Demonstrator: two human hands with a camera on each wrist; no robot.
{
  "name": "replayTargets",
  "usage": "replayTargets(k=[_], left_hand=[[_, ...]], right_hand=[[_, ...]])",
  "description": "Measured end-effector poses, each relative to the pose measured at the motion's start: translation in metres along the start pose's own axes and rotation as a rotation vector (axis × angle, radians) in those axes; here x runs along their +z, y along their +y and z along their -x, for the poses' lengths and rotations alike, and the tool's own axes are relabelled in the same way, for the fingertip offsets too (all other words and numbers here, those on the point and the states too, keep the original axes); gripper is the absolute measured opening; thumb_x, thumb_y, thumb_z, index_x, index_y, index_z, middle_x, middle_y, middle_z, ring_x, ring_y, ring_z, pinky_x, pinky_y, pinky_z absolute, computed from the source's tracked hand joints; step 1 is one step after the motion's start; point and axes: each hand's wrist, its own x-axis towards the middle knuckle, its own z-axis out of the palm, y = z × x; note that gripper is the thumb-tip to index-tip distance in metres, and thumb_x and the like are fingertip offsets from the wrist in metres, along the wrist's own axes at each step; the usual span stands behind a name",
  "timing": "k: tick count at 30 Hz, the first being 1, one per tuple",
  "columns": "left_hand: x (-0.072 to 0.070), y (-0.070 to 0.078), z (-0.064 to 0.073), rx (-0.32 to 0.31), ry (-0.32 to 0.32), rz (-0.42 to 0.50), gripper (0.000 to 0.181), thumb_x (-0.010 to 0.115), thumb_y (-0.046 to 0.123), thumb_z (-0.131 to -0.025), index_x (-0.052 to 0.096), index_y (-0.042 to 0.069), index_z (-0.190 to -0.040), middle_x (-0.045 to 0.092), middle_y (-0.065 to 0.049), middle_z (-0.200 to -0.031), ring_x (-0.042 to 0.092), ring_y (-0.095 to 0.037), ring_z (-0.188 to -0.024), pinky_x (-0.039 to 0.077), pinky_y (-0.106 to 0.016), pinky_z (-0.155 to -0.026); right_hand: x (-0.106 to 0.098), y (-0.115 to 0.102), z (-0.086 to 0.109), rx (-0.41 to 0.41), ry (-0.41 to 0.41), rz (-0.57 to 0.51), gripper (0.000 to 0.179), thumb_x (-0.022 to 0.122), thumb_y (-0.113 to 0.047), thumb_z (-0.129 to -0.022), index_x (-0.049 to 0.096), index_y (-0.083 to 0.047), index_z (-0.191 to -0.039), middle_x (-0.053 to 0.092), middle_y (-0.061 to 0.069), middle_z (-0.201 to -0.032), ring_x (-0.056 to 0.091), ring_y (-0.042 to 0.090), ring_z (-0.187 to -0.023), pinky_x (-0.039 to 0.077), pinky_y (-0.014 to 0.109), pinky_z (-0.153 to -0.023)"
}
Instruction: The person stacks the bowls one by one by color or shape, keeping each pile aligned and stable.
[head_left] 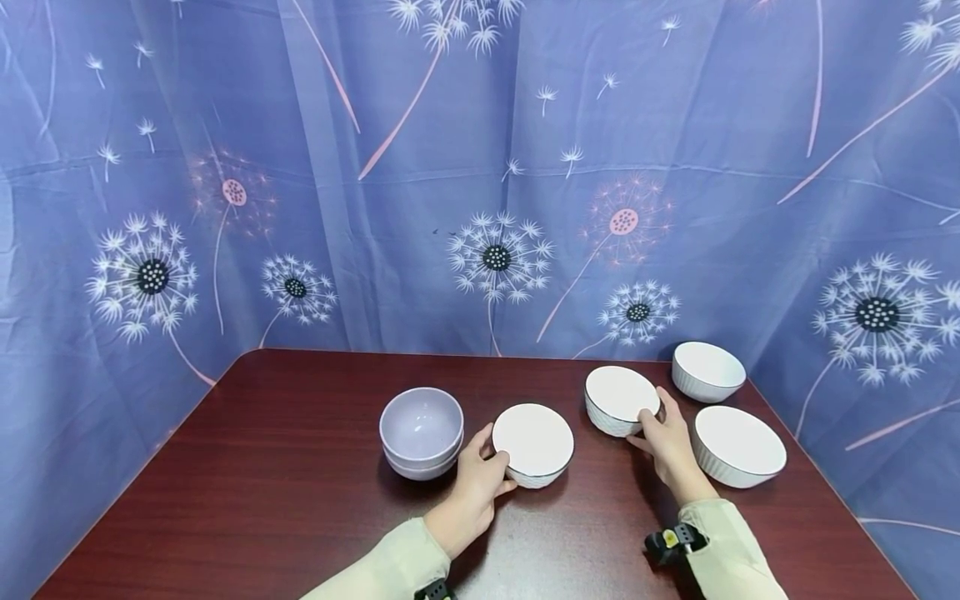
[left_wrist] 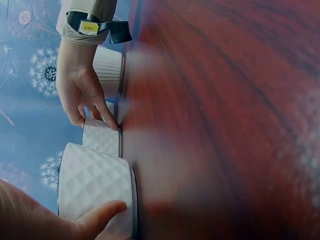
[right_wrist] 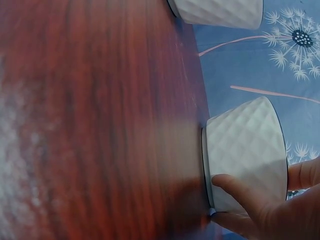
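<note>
In the head view my left hand (head_left: 474,486) grips the left side of a white bowl (head_left: 534,442) with a dark rim line and a quilted outer wall. The left wrist view shows that thumb (left_wrist: 105,215) pressed along the wall of this bowl (left_wrist: 95,180). Farther back and to the right, my right hand (head_left: 670,442) holds a matching white bowl (head_left: 621,396) by its right side. Its thumb (right_wrist: 235,192) lies across the quilted wall (right_wrist: 245,145) in the right wrist view. Both bowls stand upright, close over the table.
Two stacked lavender bowls (head_left: 422,429) stand left of my left hand. Two ribbed white bowls, one at the back corner (head_left: 708,372) and one nearer (head_left: 738,447), stand along the right edge. The dark red table (head_left: 285,467) meets a blue dandelion curtain (head_left: 405,250) behind.
</note>
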Motion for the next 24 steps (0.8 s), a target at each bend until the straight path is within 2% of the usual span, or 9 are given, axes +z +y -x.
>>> replayTargets(k=[9, 14, 21, 24], left_hand=[[-0.0007, 0.0001, 0.0016, -0.003, -0.001, 0.001, 0.068, 0.041, -0.012, -0.082, 0.026, -0.005, -0.148, 0.036, -0.034, -0.14, 0.057, -0.025, -0.097, 0.053, -0.04, -0.071], [-0.0012, -0.001, 0.0005, -0.006, -0.013, -0.002, 0.068, 0.041, -0.012, -0.084, 0.024, -0.003, -0.149, 0.035, -0.034, -0.14, 0.056, -0.027, -0.1, 0.054, -0.044, -0.076], [-0.0056, -0.0015, 0.0016, 0.015, -0.057, -0.039, 0.064, 0.045, -0.008, -0.088, 0.023, -0.004, -0.149, 0.036, -0.033, -0.14, 0.055, -0.028, -0.105, 0.052, -0.047, -0.082], [-0.0079, -0.0002, 0.0012, 0.032, -0.078, -0.07, 0.064, 0.047, -0.006, -0.089, 0.023, -0.005, -0.148, 0.037, -0.033, -0.14, 0.052, -0.032, -0.113, 0.048, -0.049, -0.09]], right_hand=[[0.0001, 0.0013, -0.0003, 0.004, 0.005, -0.002, 0.072, 0.027, 0.002, -0.092, -0.01, -0.008, -0.153, -0.012, 0.022, -0.157, 0.014, 0.034, -0.139, 0.056, 0.032, -0.078], [0.0006, 0.0003, -0.0008, 0.002, 0.021, -0.003, 0.071, 0.027, 0.002, -0.092, -0.008, -0.008, -0.154, -0.005, 0.022, -0.157, 0.022, 0.036, -0.137, 0.056, 0.03, -0.076], [0.0014, -0.0012, -0.0005, 0.014, 0.043, 0.005, 0.07, 0.027, 0.001, -0.093, -0.004, -0.007, -0.154, -0.001, 0.024, -0.157, 0.026, 0.038, -0.134, 0.057, 0.027, -0.071], [0.0014, -0.0014, -0.0007, 0.012, 0.048, 0.011, 0.07, 0.027, 0.001, -0.092, -0.004, -0.007, -0.154, -0.001, 0.025, -0.157, 0.024, 0.037, -0.135, 0.057, 0.027, -0.07]])
